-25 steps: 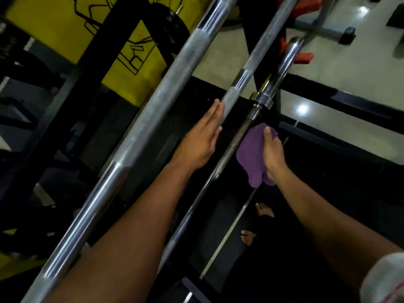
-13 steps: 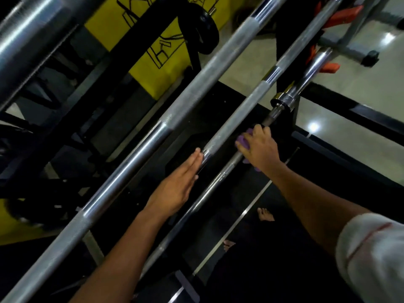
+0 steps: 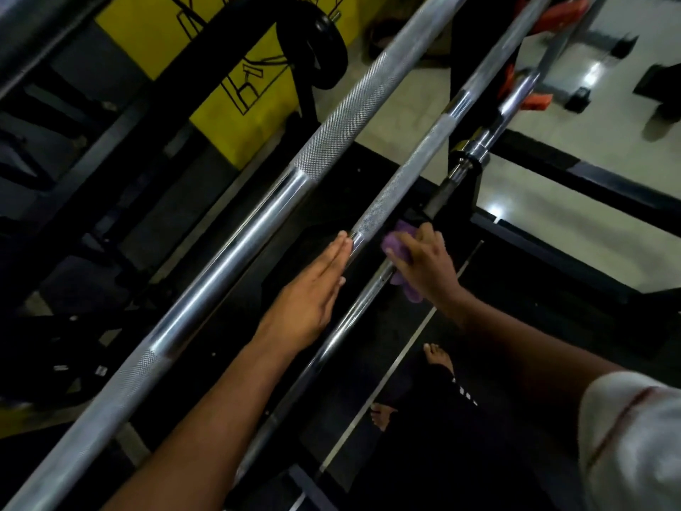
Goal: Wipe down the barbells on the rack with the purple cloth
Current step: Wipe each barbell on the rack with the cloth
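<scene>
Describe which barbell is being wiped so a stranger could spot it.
Start at the yellow wall, then cross the slanting bars toward the pale floor. It is the last, lowest barbell. Only it has the purple cloth gripped round it by the right hand.

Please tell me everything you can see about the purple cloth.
The purple cloth looks like soft fabric, bunched up rather than spread flat. The right hand grips it, fingers curled over its top, so most of it is hidden. One part shows above the fingers and a loose end hangs below the hand. It is wrapped against the lowest barbell, on the smooth shaft below that bar's collar, beside the middle barbell. The left hand does not touch it.
</scene>
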`<state>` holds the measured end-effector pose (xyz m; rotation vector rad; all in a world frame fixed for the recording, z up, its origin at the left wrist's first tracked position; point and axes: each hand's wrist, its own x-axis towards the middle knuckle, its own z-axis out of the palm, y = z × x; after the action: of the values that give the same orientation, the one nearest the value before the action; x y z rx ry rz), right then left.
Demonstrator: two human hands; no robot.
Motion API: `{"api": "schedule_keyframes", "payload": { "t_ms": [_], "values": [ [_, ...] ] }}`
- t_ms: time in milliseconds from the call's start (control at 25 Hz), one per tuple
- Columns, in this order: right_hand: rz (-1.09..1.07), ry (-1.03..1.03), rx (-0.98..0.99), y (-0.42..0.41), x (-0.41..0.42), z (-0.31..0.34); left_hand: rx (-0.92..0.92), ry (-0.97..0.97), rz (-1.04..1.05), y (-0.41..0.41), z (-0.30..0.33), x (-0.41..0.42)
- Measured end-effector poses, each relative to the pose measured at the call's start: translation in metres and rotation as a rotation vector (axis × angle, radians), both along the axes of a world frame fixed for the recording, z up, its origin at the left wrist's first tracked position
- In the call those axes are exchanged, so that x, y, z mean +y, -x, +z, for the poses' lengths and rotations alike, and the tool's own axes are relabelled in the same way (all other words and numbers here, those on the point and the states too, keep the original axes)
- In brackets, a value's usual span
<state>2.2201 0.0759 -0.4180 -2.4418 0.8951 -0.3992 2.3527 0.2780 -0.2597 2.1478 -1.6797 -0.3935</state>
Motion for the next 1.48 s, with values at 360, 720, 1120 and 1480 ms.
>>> {"api": "schedule_keyframes", "payload": {
  "t_ms": [360,720,1120,1480],
  "values": [
    [-0.905,-1.644,-1.145,0.002,-0.012,-0.016,0.066,0.045,-0.006,-0.003,-0.005,0.0],
    [-0.75,-1.772,-0.882,-0.037,0.006,-0.017,0.058,0.047,-0.018,-0.004,-0.004,0.0],
    [-0.76,-1.571,-0.634,-0.033,-0.003,-0.014,0.071,0.071,-0.006,-0.002,-0.004,0.0],
    [-0.332,-0.863,-0.274,0.068,0.056,0.046,0.125,0.017,0.077,-0.002,0.007,0.024]
  ]
}}
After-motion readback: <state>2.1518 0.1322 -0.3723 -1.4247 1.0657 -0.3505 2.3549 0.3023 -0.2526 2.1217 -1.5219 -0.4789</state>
